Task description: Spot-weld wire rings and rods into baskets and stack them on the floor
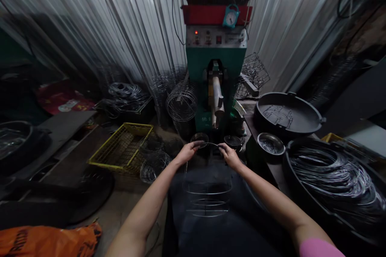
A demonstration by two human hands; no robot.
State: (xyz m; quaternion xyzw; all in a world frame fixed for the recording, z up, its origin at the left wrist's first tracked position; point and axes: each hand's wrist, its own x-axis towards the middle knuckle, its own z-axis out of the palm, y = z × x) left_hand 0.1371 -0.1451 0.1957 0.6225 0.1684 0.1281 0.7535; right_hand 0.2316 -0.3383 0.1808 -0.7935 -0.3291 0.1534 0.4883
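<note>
Dark cloth (pixel 196 237) over the lap lies nearest, in front of the green machine (pixel 194 60). Hoops of a wire frame (pixel 208 193) show above the cloth, same side of the machine. Dim room; corrugated metal wall (pixel 132 20) behind the machine, red light lit on its panel. Left of the machine: wire rings (pixel 181 102) close by, yellow basket (pixel 105 165) farther out on the floor. Right of the machine: dark bench (pixel 276 165) with a black pan (pixel 304 117) and a small bowl of metal bits; wire coils (pixel 337 176) in a bigger pan.

Left hand (pixel 187 153) and right hand (pixel 229 156) both in front of the machine, fingers closed, each pinching one end of a thin curved wire (pixel 212 144). Can't tell if this wire joins the frame.
</note>
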